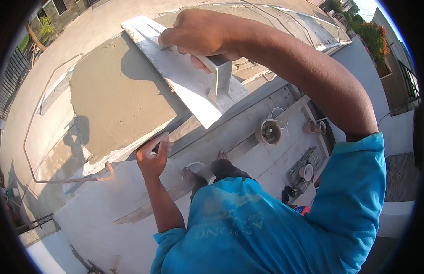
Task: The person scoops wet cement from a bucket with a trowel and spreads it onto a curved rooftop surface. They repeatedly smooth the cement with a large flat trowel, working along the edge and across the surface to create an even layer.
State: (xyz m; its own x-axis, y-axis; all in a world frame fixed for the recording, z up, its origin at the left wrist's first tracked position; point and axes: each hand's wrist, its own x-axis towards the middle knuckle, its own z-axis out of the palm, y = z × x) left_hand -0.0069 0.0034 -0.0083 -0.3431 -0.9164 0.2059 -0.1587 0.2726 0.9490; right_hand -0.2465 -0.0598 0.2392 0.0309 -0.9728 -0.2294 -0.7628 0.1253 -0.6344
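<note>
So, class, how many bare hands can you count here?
2: the right hand grips the white float by its handle; the left hand is beside the grey mortar.

The right grip (200,34) covers much of the pale upright handle (221,81), so I can't see all its fingers. The white rectangular flat float (189,86) hides whatever surface lies beneath it. I can't tell whether the left grip (152,155) touches the rough edge of the smooth grey mortar slab (116,100). The dark contents of the round tan bucket (259,135) are too small to make out. The bright blue short-sleeved T-shirt (248,223) partly hides a small red object (304,210) and runs off the lower edge
</note>
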